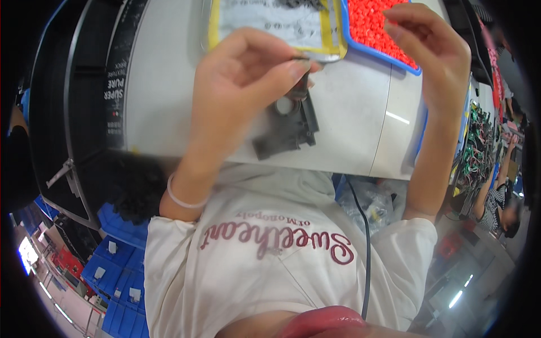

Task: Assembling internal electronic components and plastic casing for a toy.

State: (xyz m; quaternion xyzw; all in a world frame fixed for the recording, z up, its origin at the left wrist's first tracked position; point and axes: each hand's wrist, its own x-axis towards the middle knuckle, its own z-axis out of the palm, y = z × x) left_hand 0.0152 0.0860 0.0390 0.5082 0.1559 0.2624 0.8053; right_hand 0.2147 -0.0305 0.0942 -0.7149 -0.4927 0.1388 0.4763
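Observation:
My left hand [242,84] is closed, thumb and fingers pinching the upper end of a black plastic part [286,130] over the white tabletop. The part has a flat, slightly blurred body, a round ring-like opening and a raised side edge; my fingers hide some of its top. My right hand [431,48] is raised at the right, beside a blue tray [383,61] full of small red plastic pieces [369,28]. Its thumb and fingertips are drawn close together in front of the red pieces. Whatever lies between them is too small to make out.
Behind my left hand lies a yellow-edged tray [332,42] with a white sheet and dark pieces. A black box edge [115,84] borders the worktable [349,127] at left. Blue bins [115,265] stand lower left. Bundled green and dark wires [479,138] and other people are at right.

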